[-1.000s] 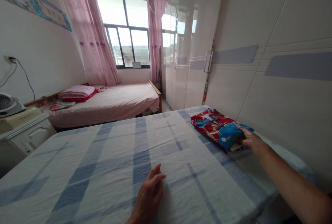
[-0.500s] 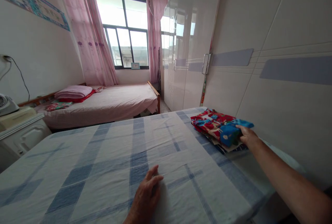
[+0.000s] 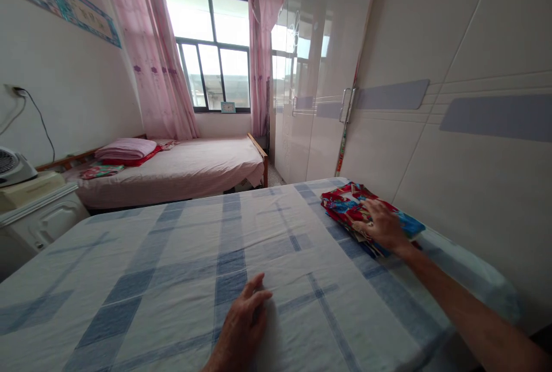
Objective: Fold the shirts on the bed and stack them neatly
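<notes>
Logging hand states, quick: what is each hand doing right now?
Left hand: open, flat on the checked sheet.
Right hand: open, palm down on the folded cloth.

Small bedroom, pretty bright: daylight pours through a big dark-framed window [image 3: 215, 67] with pink curtains [image 3: 150, 61] on both sides. Under it sits a wooden single bed [image 3: 194, 168] in a pink sheet, with folded pink bedding [image 3: 125, 148] at one end. A glossy white wardrobe [image 3: 310, 90] runs down the right. The left wall [image 3: 73, 96] is plain white with a poster [image 3: 60, 4] up high. Below stands a white cabinet [image 3: 43, 217] with a fan [image 3: 12, 165] on top. Up close there's a second bed [image 3: 172, 280] in a blue-checked sheet.
</notes>
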`<state>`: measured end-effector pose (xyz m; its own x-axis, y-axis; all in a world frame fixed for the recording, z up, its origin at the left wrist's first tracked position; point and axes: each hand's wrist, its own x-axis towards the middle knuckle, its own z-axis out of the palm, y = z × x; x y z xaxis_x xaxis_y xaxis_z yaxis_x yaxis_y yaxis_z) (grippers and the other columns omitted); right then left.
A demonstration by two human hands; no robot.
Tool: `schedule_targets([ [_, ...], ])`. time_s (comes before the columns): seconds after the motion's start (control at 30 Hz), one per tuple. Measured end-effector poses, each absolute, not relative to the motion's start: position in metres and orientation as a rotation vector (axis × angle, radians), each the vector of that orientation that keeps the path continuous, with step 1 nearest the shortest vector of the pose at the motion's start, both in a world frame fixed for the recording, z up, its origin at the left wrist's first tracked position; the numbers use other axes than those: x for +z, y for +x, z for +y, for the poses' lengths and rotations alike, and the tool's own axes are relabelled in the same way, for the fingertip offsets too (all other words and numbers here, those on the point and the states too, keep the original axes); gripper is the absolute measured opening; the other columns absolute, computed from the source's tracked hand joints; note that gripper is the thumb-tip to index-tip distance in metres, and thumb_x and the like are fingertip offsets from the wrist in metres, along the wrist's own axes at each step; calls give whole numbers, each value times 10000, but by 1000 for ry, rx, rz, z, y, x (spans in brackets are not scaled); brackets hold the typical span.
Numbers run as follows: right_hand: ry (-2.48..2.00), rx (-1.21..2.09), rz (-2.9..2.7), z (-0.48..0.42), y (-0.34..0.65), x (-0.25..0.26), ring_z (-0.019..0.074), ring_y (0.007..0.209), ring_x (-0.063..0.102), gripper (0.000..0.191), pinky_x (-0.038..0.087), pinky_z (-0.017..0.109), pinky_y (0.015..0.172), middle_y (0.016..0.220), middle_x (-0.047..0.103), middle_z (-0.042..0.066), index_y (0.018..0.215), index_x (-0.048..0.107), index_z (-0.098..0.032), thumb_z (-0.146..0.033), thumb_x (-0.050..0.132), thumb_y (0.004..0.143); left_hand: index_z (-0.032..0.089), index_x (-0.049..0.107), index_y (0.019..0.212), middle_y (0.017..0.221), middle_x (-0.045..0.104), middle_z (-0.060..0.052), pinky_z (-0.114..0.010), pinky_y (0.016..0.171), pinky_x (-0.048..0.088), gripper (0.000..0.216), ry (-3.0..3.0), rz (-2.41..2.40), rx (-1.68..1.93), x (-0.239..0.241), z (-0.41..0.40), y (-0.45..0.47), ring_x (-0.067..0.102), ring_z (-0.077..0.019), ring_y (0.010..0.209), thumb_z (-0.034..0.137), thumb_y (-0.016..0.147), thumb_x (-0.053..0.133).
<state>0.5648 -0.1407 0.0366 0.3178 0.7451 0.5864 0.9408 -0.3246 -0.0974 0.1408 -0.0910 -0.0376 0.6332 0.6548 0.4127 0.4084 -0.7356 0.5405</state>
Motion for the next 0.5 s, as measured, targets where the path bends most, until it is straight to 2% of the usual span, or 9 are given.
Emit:
schedule_targets([
  [0.17,-2426,-798,-1683,-89,531,17,313,1338,238,810,191,490,1065,1460,319,135,1415,289,-155,-388,606,707,195,657,945,1292,547,-128,-296,912,495,309,2518,824,864,-38,-90,138,567,-197,1136,69,776,431],
  [0.27,-2460,-745,-1629,-70,531,12,319,1340,229,810,188,499,1059,1469,300,134,1414,296,-178,-320,630,691,212,650,976,1298,545,-119,-285,916,487,314,2561,785,890,-50,-84,137,562,-196,1142,81,768,454],
  [0.37,-2468,-655,-1518,-59,537,14,273,1260,386,591,270,432,1027,1371,459,119,1337,433,-203,-225,552,758,215,644,974,1285,555,-127,-271,888,499,310,2595,698,1009,-66,-76,137,576,-202,1124,103,750,463],
  [0.43,-2503,-615,-1402,-54,544,20,239,1095,544,447,364,374,947,1194,604,127,1276,504,-187,-193,439,834,214,643,959,1269,567,-133,-264,870,506,305,2613,648,1083,-72,-71,137,590,-201,1104,111,743,454],
  [0.5,-2549,-583,-1236,-50,552,27,231,929,623,432,424,351,845,1039,663,148,1281,499,-152,-185,332,884,217,641,963,1261,573,-132,-257,867,506,314,2639,617,1084,-73,-69,136,594,-196,1098,104,740,451],
])
